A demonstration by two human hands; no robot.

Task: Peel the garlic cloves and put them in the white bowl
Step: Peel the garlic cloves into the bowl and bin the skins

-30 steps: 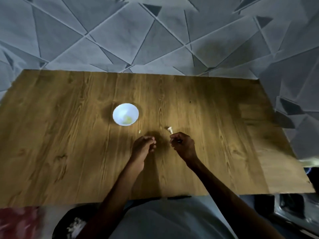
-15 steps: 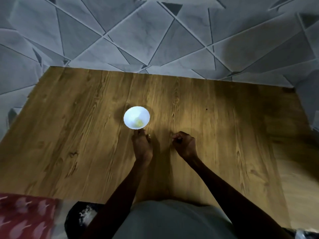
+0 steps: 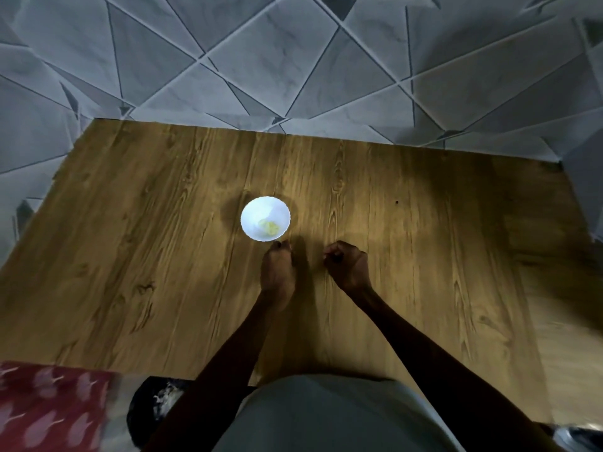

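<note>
The white bowl point(image 3: 257, 208) sits about mid-table on the wooden table point(image 3: 146, 249), with a few pale yellow peeled cloves point(image 3: 270, 226) lying in its bottom toward the near side. The left hand point(image 3: 277, 272) is stretched forward, its fingertips point(image 3: 281, 245) bunched together just beside the bowl's near rim. The grip is narrow, but the light is too dim to tell whether a clove, a scrap of skin or nothing at all is pinched there. The right hand point(image 3: 346, 265) sits a little to the right, apart from the left, with its fingers curled tightly under. Whatever that grip may hold is hidden.

From where I stand, this looks like the drop-off: something going into the bowl, or something being picked up right next to it. If it's a clove, the fingertips want to rise over the rim first and let go low, above the cloves already there, so it doesn't bounce out. The bowl looks small and light, so a knuckle against its wall could push it away. Any papery skin stuck to the fingers should be brushed off on the table rather than over the bowl. The right hand is best kept back, out of the way.
</note>
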